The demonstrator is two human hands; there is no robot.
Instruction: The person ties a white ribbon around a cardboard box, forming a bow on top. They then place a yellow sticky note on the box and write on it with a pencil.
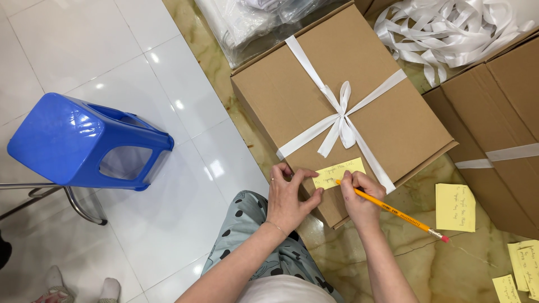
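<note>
Marbled floor, left hand point(286, 196) flat on yellow note point(338, 171), right hand point(359, 196) grip clamped on pencil point(393, 212).

A single head-worn camera looks steeply down from above the person's lap onto the floor point(168, 224); it sits close over both forearms, which enter from the bottom edge; the view faces forward past the cardboard box point(314, 95) toward the far edge; no second view shares it.
</note>
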